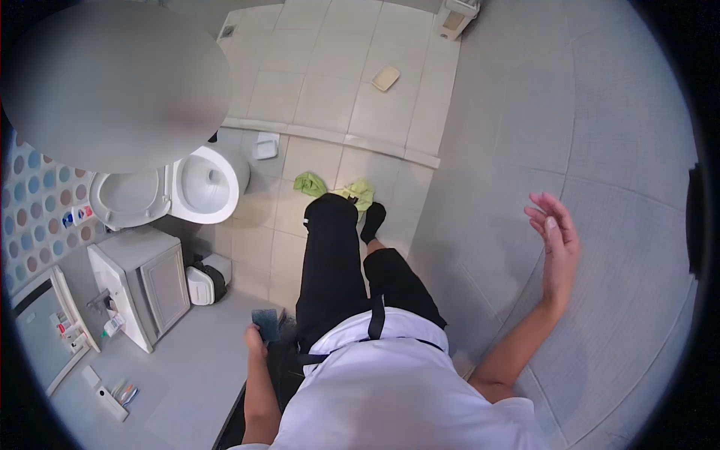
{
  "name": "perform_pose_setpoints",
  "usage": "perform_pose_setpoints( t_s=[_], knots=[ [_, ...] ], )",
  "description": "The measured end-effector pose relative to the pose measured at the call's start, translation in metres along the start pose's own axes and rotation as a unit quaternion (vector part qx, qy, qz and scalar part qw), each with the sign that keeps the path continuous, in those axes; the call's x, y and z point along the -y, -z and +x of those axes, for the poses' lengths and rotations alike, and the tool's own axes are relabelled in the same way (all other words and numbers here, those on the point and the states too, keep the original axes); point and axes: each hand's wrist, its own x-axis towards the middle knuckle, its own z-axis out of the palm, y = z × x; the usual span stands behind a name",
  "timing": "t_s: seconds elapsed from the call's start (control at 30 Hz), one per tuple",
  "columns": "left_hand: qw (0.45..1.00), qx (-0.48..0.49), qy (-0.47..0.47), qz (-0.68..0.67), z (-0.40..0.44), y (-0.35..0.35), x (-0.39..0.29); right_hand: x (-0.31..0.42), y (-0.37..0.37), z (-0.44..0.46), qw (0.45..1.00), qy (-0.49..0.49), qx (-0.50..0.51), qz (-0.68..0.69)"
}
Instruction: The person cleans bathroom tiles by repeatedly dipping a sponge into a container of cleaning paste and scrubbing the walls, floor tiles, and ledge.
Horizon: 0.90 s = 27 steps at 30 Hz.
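In the head view, the left hand (256, 340) is closing its fingers on a dark pad (266, 325), which is sticking out just beyond the fingertips, close to the person's black trousers (330, 262). The right hand (555, 236) is hanging away from the body in front of the grey wall (615, 135), its fingers loosely bent and apart, holding nothing.

Labels are showing on a small white, red and blue pack (78, 216) near the dotted wall (34, 206), up and to the left of the left hand, but their writing is too small to read.

The tiled floor (251, 247) is spreading ahead of the left hand, with a green cloth (310, 183) and a paler cloth (360, 193) lying near the feet. A white dish (266, 146) is sitting farther ahead, and a cream tray (385, 78) is resting beyond the low ledge (330, 137). The toilet (238, 187) is standing open, ahead and to the left of the left hand; nearer it, a bin (201, 286) is standing beside the white cabinet (163, 289).
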Motion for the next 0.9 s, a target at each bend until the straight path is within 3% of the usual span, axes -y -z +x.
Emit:
perform_pose_setpoints(
  t_s=[0.1, 0.27, 0.37, 0.4, 0.47, 0.53, 0.63, 0.67, 0.83, 0.9],
  knots=[
    [0.999, 0.013, -0.023, -0.034, 0.012, 0.008, -0.008, 0.002, 0.001, 0.001, 1.000, 0.007, 0.011, 0.003],
    [0.985, 0.061, -0.144, -0.070, 0.039, -0.010, -0.042, -0.003, -0.008, 0.010, 1.000, -0.024, -0.003, -0.007],
    [0.974, 0.043, -0.220, 0.039, 0.022, -0.034, -0.089, -0.045, -0.028, 0.024, 0.979, -0.020, 0.045, -0.200],
    [0.957, 0.076, -0.274, 0.050, 0.019, -0.042, -0.107, -0.063, -0.040, 0.031, 0.963, 0.003, 0.065, -0.260],
    [0.947, 0.104, -0.296, 0.064, 0.028, -0.069, -0.141, -0.064, -0.097, 0.027, 0.940, -0.050, 0.118, -0.316],
    [0.912, 0.159, -0.369, 0.084, 0.058, -0.104, -0.170, -0.087, -0.153, 0.022, 0.909, -0.006, 0.198, -0.368],
    [0.908, 0.318, -0.272, 0.027, 0.004, -0.168, -0.245, -0.114, -0.235, 0.020, 0.882, -0.041, 0.365, -0.295],
    [0.879, 0.387, -0.279, 0.008, 0.006, -0.188, -0.257, -0.117, -0.259, 0.017, 0.877, -0.057, 0.400, -0.260],
    [0.839, 0.494, -0.223, 0.039, -0.070, -0.244, -0.304, -0.129, -0.328, 0.010, 0.935, -0.137, 0.327, 0.031],
    [0.837, 0.497, -0.225, 0.047, -0.079, -0.269, -0.301, -0.140, -0.335, 0.023, 0.927, -0.178, 0.293, 0.151]
  ],
)
